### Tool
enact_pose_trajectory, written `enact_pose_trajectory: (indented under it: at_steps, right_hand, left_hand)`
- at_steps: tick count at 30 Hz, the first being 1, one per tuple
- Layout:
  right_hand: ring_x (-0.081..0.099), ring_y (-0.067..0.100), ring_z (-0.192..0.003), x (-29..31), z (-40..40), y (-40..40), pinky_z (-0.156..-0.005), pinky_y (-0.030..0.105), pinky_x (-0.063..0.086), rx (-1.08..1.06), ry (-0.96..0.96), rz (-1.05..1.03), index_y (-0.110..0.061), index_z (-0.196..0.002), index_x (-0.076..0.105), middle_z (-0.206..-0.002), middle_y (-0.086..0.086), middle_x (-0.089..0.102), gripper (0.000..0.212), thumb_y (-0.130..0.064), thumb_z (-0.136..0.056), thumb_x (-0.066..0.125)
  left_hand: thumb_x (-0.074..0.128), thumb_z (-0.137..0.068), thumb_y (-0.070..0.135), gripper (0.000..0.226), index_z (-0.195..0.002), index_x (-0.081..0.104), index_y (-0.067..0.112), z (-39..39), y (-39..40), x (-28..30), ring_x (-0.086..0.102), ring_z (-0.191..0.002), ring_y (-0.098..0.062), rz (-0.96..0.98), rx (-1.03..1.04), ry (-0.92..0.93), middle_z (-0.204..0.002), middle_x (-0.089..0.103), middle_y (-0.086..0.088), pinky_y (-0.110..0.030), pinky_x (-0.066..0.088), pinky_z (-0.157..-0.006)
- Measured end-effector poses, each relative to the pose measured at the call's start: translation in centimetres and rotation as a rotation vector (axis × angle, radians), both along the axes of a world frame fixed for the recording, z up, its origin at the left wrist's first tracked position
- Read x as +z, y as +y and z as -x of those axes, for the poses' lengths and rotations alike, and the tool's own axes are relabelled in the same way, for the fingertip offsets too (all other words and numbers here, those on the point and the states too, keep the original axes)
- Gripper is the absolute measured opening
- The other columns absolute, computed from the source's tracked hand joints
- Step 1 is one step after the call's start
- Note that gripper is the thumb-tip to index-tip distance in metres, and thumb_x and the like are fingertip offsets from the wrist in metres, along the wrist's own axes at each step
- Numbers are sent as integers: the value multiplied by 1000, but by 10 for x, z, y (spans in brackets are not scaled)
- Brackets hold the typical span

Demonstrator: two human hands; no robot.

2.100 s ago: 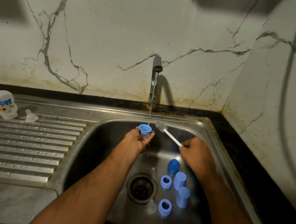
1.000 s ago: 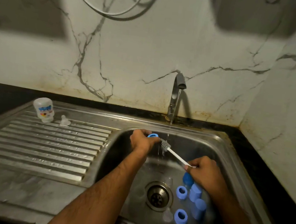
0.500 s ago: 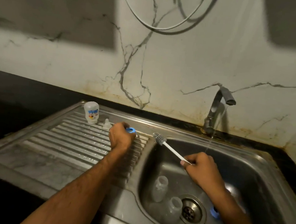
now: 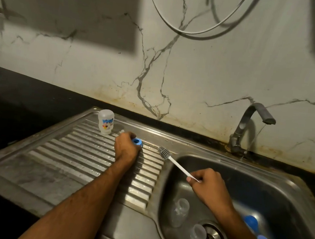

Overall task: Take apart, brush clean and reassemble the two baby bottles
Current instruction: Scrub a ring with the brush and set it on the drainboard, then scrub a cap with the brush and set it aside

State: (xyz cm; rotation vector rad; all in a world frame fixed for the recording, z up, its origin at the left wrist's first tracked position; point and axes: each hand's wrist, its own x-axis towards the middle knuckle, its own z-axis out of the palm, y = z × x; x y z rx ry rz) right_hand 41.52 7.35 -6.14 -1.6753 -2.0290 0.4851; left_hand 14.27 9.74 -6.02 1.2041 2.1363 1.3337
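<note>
Left hand (image 4: 125,148): arm stretched over the ribbed steel drainboard (image 4: 82,156), fingers curled round the blue collar ring (image 4: 137,142) beside the upturned bottle (image 4: 105,121).
Right hand (image 4: 207,185): over the sink basin (image 4: 273,192), pinching the brush (image 4: 175,163), thin white handle, grey bristled head.
Basin: two clear plastic pieces (image 4: 180,211), blue caps (image 4: 250,222).

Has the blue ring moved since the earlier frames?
Yes. The left hand has carried the blue ring out from under the tap, leftward over the drainboard, close to the upside-down bottle.
</note>
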Motion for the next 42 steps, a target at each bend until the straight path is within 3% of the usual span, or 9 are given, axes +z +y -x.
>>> enact_pose_trajectory:
  at_steps: [7,15,18,21,25,29,33,38,42]
  right_hand:
    - [59,1,-73,-4,2,0,-65,17,44,2,-8,8,-28,-109,78,-96,-11,75,20,-36,-93,70]
    - [64,3,-75,5,-9,-8,-66,21,48,-25,3,1,-27,-106,79,-88,-10,74,18,-35,-92,71]
    - [61,0,-71,9,-19,-14,-58,15,42,-37,12,-4,-26,-105,79,-80,-13,69,17,-35,-92,72]
    - [60,-1,-68,13,-35,-22,-54,14,38,-71,13,1,-26,-102,79,-73,-16,64,15,-34,-91,73]
    - [65,6,-68,19,-61,-32,-58,22,46,-143,-23,56,-21,-86,78,-69,-7,68,11,-32,-87,77]
    - [67,8,-66,26,-95,-45,-64,28,57,-237,-42,92,-21,-75,75,-66,-5,70,8,-21,-80,81]
    - [65,9,-65,31,-129,-58,-53,20,46,-312,-65,87,-17,-72,73,-66,-3,68,9,-16,-74,82]
    - [68,28,-77,38,-163,-72,-74,40,57,-397,-53,52,-7,-82,69,-78,12,69,10,-14,-78,76]
    - [65,20,-85,39,-187,-75,-73,28,48,-445,-130,54,-16,-92,72,-89,4,71,12,-27,-88,71]
  left_hand:
    - [75,-84,8,45,-126,61,9,1,2,0,61,-117,-20,1,-8,-1,-126,65,-9,-33,49,-100]
    - [73,-86,9,45,-129,60,10,-3,-10,10,60,-120,-23,-33,-12,-11,-130,63,-10,-38,51,-102]
    - [73,-87,10,44,-129,60,13,-12,-15,19,58,-122,-23,-56,-12,-17,-132,61,-8,-42,51,-103]
    - [73,-86,10,44,-128,60,13,-32,-21,25,59,-122,-22,-103,-31,9,-132,62,-7,-40,51,-102]
    - [74,-85,10,43,-126,62,13,-70,-26,27,60,-120,-20,-138,-84,23,-129,64,-6,-35,52,-100]
    - [74,-86,9,39,-122,62,18,-119,-31,19,61,-116,-19,-137,-135,-100,-124,65,-2,-39,52,-101]
    - [74,-86,13,36,-120,65,15,-161,-29,8,64,-111,-18,-131,-234,-48,-118,68,-2,-36,53,-99]
    - [79,-81,12,33,-112,69,13,-214,-21,-11,66,-105,-16,-95,-306,2,-111,71,-4,-36,54,-96]
    - [84,-78,15,26,-101,73,14,-248,-6,-29,68,-96,-12,-6,-413,38,-102,73,-1,-24,53,-89]
